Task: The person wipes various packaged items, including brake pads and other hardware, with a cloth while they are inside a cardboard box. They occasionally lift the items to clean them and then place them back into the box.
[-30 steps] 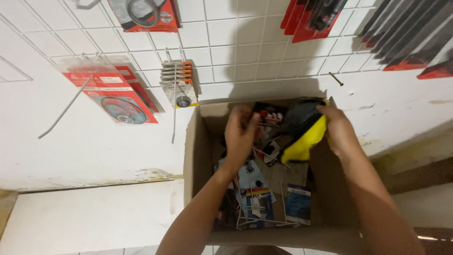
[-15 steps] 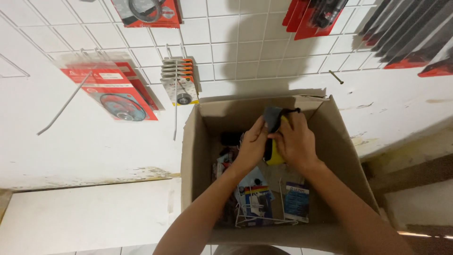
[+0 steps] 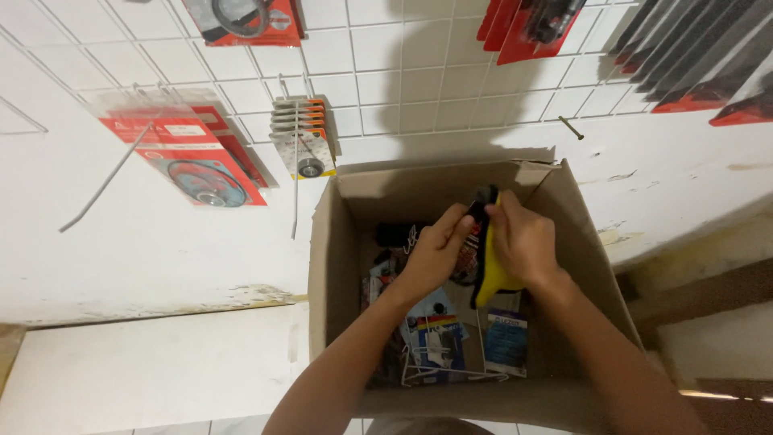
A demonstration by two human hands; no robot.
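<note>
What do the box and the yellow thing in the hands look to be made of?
Box: brown corrugated cardboard, matte, with folded flaps and creased walls. Yellow-and-black item, held by the left hand and right hand: probably smooth plastic or card packaging with a slight sheen; too blurred to say for sure.
</note>
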